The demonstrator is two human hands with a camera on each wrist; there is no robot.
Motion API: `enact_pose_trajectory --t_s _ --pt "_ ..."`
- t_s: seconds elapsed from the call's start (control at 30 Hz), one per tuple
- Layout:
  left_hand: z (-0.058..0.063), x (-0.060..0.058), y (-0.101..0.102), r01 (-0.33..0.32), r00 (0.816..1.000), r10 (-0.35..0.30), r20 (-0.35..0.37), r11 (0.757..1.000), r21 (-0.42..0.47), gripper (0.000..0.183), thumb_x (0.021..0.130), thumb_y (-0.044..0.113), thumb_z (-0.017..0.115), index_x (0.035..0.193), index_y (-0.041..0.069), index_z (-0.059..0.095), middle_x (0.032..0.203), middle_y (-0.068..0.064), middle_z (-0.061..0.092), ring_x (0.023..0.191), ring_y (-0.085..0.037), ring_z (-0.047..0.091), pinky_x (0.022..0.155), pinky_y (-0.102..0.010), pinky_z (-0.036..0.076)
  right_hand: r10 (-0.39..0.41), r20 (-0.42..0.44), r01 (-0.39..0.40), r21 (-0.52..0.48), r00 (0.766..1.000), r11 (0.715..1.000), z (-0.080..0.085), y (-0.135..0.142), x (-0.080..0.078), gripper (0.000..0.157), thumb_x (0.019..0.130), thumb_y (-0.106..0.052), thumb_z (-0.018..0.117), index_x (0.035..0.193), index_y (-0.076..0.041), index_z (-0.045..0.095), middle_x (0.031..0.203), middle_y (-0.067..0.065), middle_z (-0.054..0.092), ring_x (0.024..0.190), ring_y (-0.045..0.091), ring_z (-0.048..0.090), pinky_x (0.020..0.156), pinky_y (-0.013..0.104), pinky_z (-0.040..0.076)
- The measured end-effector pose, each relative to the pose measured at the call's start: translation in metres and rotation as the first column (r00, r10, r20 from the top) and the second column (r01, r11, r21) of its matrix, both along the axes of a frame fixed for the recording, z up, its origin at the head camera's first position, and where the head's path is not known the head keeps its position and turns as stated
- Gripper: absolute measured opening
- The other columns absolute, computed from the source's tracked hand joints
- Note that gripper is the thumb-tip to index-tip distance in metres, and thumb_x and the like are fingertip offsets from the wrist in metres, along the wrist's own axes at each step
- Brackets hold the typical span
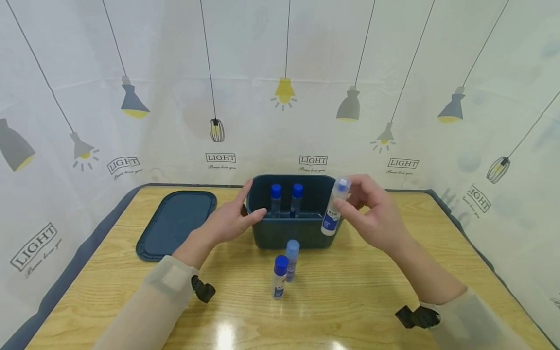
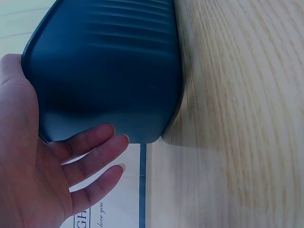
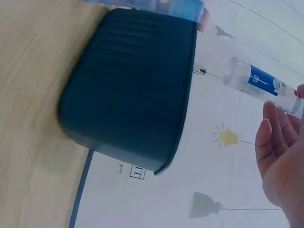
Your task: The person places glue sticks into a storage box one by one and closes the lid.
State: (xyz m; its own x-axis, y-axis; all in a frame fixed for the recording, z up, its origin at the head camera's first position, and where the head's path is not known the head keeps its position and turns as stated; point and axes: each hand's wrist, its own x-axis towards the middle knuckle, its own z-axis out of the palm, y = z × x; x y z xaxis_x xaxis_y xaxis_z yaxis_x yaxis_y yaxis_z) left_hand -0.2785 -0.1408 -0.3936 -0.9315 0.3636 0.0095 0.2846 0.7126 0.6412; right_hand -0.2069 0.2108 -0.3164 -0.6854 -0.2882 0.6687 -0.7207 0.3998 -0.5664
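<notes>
My right hand [image 1: 378, 214] pinches a clear glue bottle [image 1: 331, 218] with a blue label between thumb and fingers, at the right front of a dark blue bin [image 1: 293, 236]. The right wrist view shows this glue bottle [image 3: 261, 83] tilted beside the bin [image 3: 128, 80]. My left hand [image 1: 227, 221] touches the bin's left end, its thumb at the rim and its fingers loosely extended outside. Inside the bin stand two bottles with blue caps, a left one [image 1: 276, 197] and a right one [image 1: 297, 197]; their lower parts are partly hidden.
Two more bottles stand on the wooden table before the bin: one with a solid blue cap [image 1: 280, 277] and one with a translucent blue cap [image 1: 292, 257]. A dark blue lid [image 1: 177, 223] lies flat to the left. A lamp-print curtain [image 1: 262, 48] hangs behind.
</notes>
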Motion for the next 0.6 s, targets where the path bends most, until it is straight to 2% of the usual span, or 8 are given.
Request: enact_pose_trajectory --t_s 0.13,0.3,0.43,0.6 --pt "0.000 0.000 0.000 0.001 1.000 -0.001 0.000 1.000 0.001 0.104 0.103 0.078 0.054 0.177 0.038 -0.007 0.085 -0.007 0.063 0.063 -0.023 0.055 0.059 -0.036 0.043 -0.037 -0.013 0.036 -0.039 0.999 0.999 0.010 -0.001 -0.009 0.029 0.097 0.001 0.074 0.126 -0.004 0.068 0.087 -0.003 0.071 0.065 0.011 0.061 0.061 0.022 0.050" --pt "-0.001 0.000 0.000 0.002 1.000 -0.002 -0.002 1.000 0.009 0.104 0.103 0.077 0.054 0.178 0.037 -0.006 0.085 -0.007 0.063 0.065 -0.022 0.055 0.061 -0.036 0.043 -0.093 0.009 0.093 -0.045 0.996 0.995 0.017 -0.001 -0.020 0.026 0.100 -0.004 0.074 0.125 -0.003 0.067 0.090 -0.005 0.071 0.061 0.009 0.060 0.057 0.022 0.046" --pt "-0.001 0.000 0.000 0.002 1.000 -0.002 0.000 1.000 0.013 0.104 0.103 0.077 0.055 0.178 0.037 -0.007 0.084 -0.007 0.063 0.064 -0.023 0.055 0.060 -0.036 0.043 -0.136 0.056 0.138 -0.032 0.989 0.990 0.017 -0.001 -0.028 0.025 0.102 -0.010 0.074 0.125 -0.004 0.067 0.097 -0.007 0.070 0.062 0.010 0.060 0.056 0.023 0.045" --pt "-0.002 -0.001 -0.001 0.003 1.000 -0.003 0.001 1.000 0.011 0.105 0.103 0.078 0.054 0.177 0.037 -0.007 0.084 -0.007 0.063 0.064 -0.023 0.055 0.059 -0.036 0.043 -0.168 0.122 0.172 -0.019 0.978 0.985 0.013 -0.001 -0.041 0.025 0.105 -0.017 0.075 0.126 -0.006 0.066 0.104 0.001 0.071 0.064 0.011 0.060 0.058 0.024 0.046"
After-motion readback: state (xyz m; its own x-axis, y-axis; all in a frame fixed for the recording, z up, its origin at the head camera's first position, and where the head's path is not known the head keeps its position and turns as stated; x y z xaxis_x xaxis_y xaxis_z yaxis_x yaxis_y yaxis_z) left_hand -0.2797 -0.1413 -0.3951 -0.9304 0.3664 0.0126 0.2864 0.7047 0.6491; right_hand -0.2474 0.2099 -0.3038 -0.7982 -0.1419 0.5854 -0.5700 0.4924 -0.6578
